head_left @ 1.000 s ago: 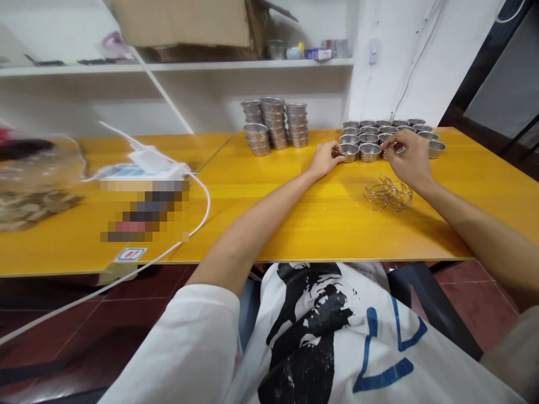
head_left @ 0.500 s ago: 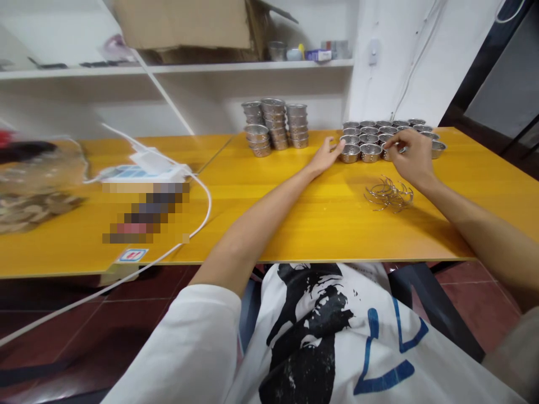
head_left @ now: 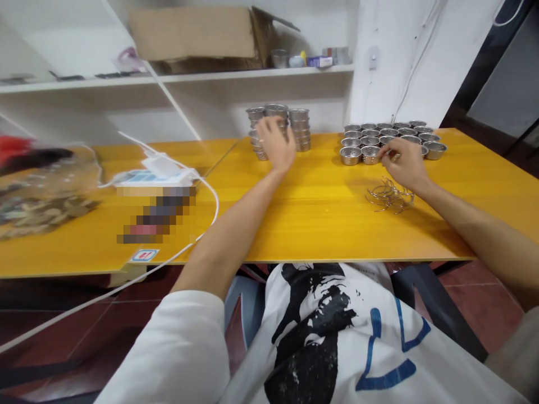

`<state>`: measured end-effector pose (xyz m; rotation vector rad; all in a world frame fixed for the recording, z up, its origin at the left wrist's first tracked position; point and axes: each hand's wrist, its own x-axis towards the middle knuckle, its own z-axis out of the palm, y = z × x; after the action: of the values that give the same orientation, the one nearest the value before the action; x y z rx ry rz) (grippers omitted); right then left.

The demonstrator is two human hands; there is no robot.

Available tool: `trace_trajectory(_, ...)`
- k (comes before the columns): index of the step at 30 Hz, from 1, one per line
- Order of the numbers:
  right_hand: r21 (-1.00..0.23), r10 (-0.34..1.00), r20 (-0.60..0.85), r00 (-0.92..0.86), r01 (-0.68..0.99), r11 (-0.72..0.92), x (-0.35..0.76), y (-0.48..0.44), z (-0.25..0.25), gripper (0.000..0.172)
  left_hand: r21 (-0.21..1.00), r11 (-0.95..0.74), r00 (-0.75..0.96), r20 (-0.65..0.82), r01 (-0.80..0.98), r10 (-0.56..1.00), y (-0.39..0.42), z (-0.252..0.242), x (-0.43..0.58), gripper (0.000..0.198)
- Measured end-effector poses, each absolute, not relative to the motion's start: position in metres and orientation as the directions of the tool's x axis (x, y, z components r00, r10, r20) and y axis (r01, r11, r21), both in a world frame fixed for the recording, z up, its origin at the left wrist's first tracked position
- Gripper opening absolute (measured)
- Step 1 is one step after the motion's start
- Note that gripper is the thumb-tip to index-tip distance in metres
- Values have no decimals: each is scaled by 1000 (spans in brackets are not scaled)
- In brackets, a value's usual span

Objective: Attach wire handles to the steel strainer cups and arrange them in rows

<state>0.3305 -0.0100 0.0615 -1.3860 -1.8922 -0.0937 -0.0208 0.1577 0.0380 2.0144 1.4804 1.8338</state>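
My left hand [head_left: 277, 145] is at the stacks of small perforated metal cups [head_left: 300, 132], its fingers spread apart and partly covering the left and middle stacks. Whether a fingertip touches a cup I cannot tell. At the front of the rows of single metal cups [head_left: 350, 156] is my right hand [head_left: 405, 163], with thumb and fingers curled together. What its fingers hold, if anything, is hidden. Just below this hand lies a small tangle of thin curved metal wires [head_left: 389, 195] on the yellow table [head_left: 311, 224].
To the left, a white power strip [head_left: 155, 177] with a plug and a long white cable [head_left: 217, 205] lies on the table. Beyond it is a blurred clear bag [head_left: 46, 202] of tan pieces. A shelf above carries a cardboard box [head_left: 193, 33].
My left hand has moved left, from the edge of the cup rows to the stacks, and its fingers have spread. The right hand stays by the front row, slightly lower. The view has shifted a little.
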Motion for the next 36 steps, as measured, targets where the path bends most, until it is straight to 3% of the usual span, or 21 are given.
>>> trace_trajectory(5,-282,781,580,-231,842,459,323,-15,56,26,701,-343,-319,631,625,707,172,24,-102,75)
trace_trajectory(8,-258,756,592,-279,823,507,322,-14,52,22,724,-297,-305,574,623,760,181,11,-109,63)
trace_trajectory(15,-243,714,634,-296,801,548,324,-7,44,15,733,-280,-388,597,621,703,189,12,-107,34)
trace_trajectory(22,-222,699,645,-308,800,558,326,-4,37,16,758,-283,-448,596,588,667,188,13,-104,49)
trace_trajectory(33,-261,824,477,-305,846,464,319,-14,45,23,726,-275,-260,532,630,806,176,21,-108,72)
trace_trajectory(36,-256,823,472,-317,844,472,320,-12,45,24,733,-280,-327,565,620,757,163,27,-101,74)
